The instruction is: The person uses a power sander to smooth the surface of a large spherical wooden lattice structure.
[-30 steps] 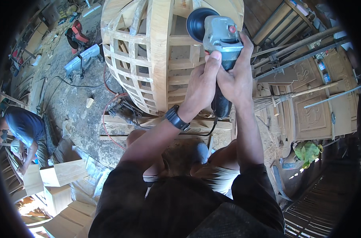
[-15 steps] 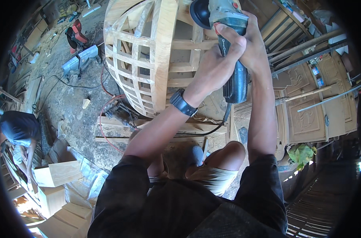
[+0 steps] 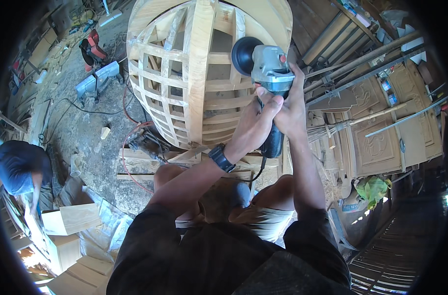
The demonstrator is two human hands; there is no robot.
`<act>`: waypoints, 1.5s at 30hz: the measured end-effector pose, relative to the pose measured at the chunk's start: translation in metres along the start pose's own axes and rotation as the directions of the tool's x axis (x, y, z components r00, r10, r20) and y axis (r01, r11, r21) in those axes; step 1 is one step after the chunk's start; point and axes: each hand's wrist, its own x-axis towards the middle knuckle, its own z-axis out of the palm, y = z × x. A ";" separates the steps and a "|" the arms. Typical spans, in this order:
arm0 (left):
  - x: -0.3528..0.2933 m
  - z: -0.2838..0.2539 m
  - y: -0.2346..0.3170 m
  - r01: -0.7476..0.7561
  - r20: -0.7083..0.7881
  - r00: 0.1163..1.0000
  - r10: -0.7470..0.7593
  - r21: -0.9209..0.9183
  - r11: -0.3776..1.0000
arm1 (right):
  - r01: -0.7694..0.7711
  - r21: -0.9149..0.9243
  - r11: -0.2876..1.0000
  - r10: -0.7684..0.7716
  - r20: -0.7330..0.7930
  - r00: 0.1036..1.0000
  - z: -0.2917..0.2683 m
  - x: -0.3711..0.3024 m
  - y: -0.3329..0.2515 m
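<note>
Both my hands are wrapped round an angle grinder with a grey head and dark body. My left hand, a black watch at its wrist, closes over the body from the left. From the right, my right hand grips it just behind the head. The grinder's round black disc is at the slats on the right side of a curved wooden lattice frame; I cannot tell whether it touches them. A power cord trails from the grinder's lower end.
At left another person bends beside pale wooden boxes. A blue-grey tool and red cable lie on the floor. Carved door panels, a broom and long poles crowd the right, near a green leafy bundle.
My hands have brought the grinder down toward me and slightly left, so its disc now sits lower along the frame's right-hand slats. The other person has bent further over.
</note>
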 end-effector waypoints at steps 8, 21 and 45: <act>0.022 0.007 0.003 -0.046 -0.071 0.997 0.037 -0.126 0.991 | -0.027 -0.024 0.999 0.028 0.050 0.998 -0.011 0.058 -0.019; 0.042 0.012 0.049 0.024 -0.034 0.999 -0.032 -0.209 0.978 | -0.126 -0.054 0.991 0.129 0.050 0.990 -0.015 0.101 -0.043; 0.059 0.026 0.062 0.081 0.019 0.997 -0.081 -0.427 0.901 | -0.273 0.078 0.959 0.258 0.161 0.953 -0.028 0.124 -0.065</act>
